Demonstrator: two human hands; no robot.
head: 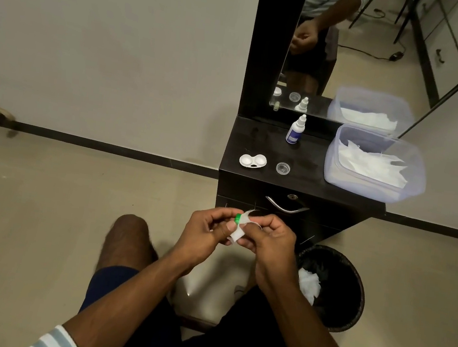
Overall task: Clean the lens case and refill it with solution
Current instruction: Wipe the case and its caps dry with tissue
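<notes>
Your left hand [208, 226] pinches the small green screw cap [236, 218]; your right hand [267, 237] grips the white tissue [238, 232]. Twist the tissue inside thoroughly, below the black tabletop [309, 158].

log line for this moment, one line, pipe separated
left hand: holds green cap | right hand: wipes it with tissue | case: open on cabinet | bottle: upright, capped

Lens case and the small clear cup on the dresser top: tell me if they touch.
Apart. The head view shows the white lens case and the small clear cup side by side on the black dresser top, with a strip of dark surface plainly visible between them.
</notes>
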